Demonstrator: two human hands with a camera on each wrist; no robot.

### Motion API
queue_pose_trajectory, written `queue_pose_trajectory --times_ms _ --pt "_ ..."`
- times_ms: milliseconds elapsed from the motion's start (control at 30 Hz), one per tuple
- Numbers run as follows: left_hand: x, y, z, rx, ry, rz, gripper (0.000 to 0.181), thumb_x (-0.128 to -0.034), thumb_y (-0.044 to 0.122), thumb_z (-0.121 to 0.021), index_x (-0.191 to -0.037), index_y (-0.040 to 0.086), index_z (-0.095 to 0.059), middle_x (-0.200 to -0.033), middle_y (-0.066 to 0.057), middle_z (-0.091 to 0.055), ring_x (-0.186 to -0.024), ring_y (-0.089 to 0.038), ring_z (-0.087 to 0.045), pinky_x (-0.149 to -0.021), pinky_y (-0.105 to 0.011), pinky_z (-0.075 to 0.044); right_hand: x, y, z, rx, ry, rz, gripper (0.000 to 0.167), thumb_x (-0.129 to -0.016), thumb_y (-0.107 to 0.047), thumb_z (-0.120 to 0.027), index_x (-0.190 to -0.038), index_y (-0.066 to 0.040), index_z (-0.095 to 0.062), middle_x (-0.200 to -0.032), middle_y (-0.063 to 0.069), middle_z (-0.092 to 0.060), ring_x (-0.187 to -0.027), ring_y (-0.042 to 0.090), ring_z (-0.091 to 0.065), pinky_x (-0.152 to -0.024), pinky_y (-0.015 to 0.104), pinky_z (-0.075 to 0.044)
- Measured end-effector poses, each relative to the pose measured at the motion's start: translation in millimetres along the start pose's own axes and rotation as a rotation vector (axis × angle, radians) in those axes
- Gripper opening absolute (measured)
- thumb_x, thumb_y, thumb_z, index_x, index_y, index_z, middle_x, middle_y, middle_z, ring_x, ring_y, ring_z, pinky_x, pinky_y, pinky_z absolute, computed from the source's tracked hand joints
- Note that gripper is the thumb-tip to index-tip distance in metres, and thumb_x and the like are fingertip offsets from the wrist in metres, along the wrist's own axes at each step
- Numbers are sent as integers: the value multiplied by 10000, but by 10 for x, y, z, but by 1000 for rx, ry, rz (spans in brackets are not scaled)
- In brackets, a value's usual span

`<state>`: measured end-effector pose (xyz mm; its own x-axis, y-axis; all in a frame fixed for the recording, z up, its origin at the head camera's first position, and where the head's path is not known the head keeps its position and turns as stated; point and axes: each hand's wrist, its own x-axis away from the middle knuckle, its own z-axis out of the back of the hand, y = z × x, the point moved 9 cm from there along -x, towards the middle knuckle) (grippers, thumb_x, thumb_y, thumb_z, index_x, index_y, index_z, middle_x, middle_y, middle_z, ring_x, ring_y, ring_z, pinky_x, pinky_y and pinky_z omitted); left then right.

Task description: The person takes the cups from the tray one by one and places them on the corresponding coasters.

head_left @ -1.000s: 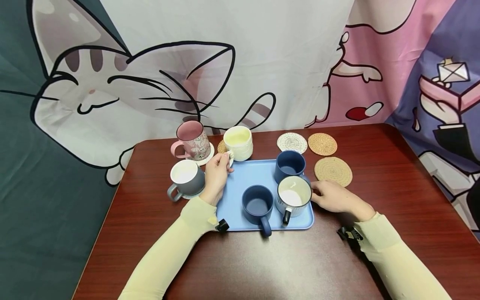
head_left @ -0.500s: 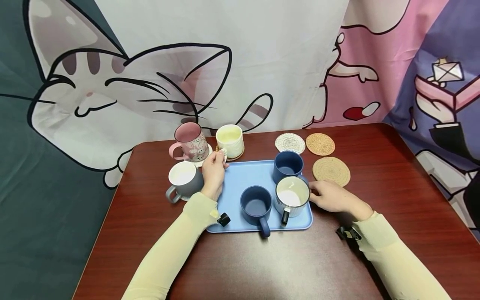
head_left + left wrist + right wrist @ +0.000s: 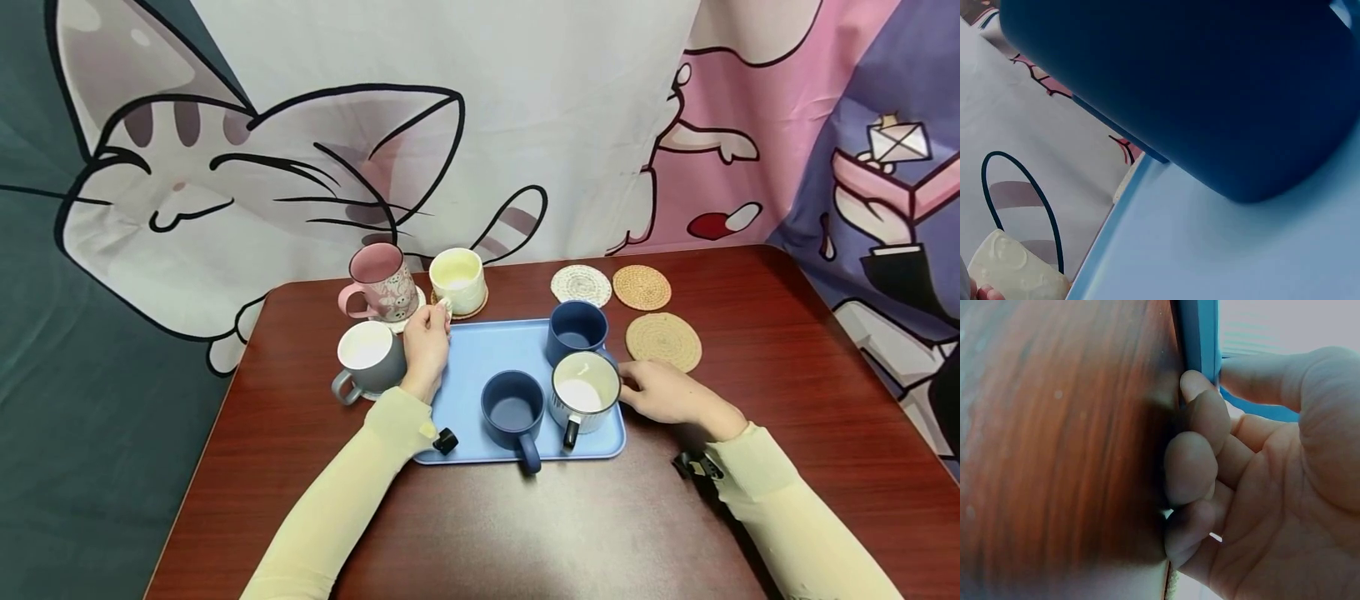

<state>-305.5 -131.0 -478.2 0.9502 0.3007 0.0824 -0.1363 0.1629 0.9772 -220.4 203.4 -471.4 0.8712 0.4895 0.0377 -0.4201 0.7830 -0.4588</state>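
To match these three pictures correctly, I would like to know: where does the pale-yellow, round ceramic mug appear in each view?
Head: the pale-yellow mug is slightly left of and above centre, its handle in the left hand.
Left wrist: the mug, bottom-left corner.
Right wrist: not in it.
Shared landmark: the light-blue rectangular tray, below centre in head, lower right in left wrist, a strip at the top in right wrist.

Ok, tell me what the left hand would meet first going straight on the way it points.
Most likely the pale yellow mug, whose handle the left hand pinches; depth is hard to judge.
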Motion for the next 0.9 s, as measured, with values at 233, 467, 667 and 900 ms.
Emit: queue_pose_trajectory --times_ms 233,467,667,900 --pt "73 21 45 -101 -9 -40 228 -1076 252 -520 -1029 64 -641 -981 -51 -602 -874 -190 -505 -814 -311 -390 -9 -8 -2 -3 -4 4 101 -957 -171 -660 -875 -226 -680 -669 -135 -533 -699 64 -529 -692 357 -472" --pt "250 25 73 -224 -83 -99 388 -1064 220 -509 -1437 115 -539 -1082 -95 -576 -889 -226 -542 -801 -351 -427 -8 -2 3 -2 -5 3 104 -956 -170 -661 -868 -224 -675 -664 -131 -533 -694 60 -531 -686 344 -464" --pt "452 -15 74 -223 -217 -127 596 -1044 215 -509 -1607 145 -324 -1550 -138 -432 -1338 -295 -565 -1113 -470 -465 3 -18 13 -7 -2 5 123 -948 -160 -666 -842 -220 -655 -646 -132 -495 -672 53 -497 -664 313 -436" --pt "697 -41 171 -292 -326 -148 586 -1035 183 -556 -1569 48 -356 -1580 -177 -409 -1413 -340 -527 -1156 -483 -453 3 -22 16 -7 -3 6 123 -953 -165 -663 -842 -219 -652 -652 -132 -501 -675 55 -499 -663 316 -440"
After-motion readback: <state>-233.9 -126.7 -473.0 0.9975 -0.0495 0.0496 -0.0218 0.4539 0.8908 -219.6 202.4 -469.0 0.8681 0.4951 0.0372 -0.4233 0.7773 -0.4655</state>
